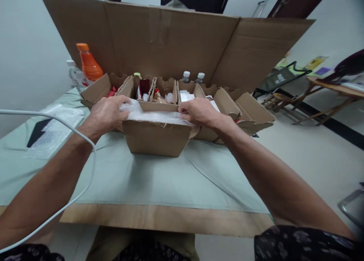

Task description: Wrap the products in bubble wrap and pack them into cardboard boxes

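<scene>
A small cardboard box (156, 139) stands on the cloth in front of me. Clear bubble wrap (162, 117) fills its open top, and whatever lies under the wrap is hidden. At the box's left end, my left hand (109, 111) is closed on the wrap, its fingers bent over the edge. My right hand (199, 111) pinches the wrap at the right end, thumb and fingers together. Just behind the box are several open cardboard bins (159, 106) holding small packaged items.
A tall cardboard panel (176, 41) stands behind the bins. An orange bottle (89, 63) and a clear bottle (76, 75) are at the back left. Flat bubble wrap sheets (61, 130) lie on the left. A white cable (92, 166) crosses in front of my left forearm.
</scene>
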`<state>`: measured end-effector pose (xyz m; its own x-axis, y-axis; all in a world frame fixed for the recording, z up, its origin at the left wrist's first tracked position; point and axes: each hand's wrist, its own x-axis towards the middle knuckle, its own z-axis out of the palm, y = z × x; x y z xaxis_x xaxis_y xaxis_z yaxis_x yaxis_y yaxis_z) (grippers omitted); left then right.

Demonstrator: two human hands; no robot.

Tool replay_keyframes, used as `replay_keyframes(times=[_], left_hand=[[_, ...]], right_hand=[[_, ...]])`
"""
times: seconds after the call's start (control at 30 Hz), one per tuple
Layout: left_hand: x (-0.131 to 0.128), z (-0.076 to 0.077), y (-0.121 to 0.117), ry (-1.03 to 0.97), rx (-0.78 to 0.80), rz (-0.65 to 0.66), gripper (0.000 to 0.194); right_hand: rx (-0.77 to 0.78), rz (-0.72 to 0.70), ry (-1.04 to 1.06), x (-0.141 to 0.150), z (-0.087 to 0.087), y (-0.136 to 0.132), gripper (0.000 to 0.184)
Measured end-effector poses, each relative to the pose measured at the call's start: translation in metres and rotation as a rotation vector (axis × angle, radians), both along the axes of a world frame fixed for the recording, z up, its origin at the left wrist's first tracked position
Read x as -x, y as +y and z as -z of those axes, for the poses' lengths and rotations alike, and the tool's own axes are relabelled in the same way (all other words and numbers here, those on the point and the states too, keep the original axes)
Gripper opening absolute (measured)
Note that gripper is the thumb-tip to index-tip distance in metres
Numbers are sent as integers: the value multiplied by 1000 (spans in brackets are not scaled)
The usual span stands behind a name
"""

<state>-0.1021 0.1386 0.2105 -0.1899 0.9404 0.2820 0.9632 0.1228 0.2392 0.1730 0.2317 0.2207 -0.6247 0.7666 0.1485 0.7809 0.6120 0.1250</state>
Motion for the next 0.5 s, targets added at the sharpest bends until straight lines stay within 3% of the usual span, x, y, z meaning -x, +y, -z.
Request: replay_keyframes(times=[0.1, 0.2, 0.27, 0.4, 0.5], left_hand=[[1, -2, 2, 24, -9, 38, 38], [-2, -4, -4, 50, -253, 88, 43], [-7, -4, -10, 66, -320, 225, 44], [-15, 0, -13, 194, -3, 595, 54], [-17, 10, -3, 145, 23, 637, 57]], right_hand=[[-17, 0, -131, 7, 2, 0, 12], [-26, -16, -236, 8, -1, -1, 13], [-44, -51, -277, 5, -7, -8, 15], [-140, -131, -128, 0, -25, -29, 21], [115, -185, -41, 5, -27, -34, 48]])
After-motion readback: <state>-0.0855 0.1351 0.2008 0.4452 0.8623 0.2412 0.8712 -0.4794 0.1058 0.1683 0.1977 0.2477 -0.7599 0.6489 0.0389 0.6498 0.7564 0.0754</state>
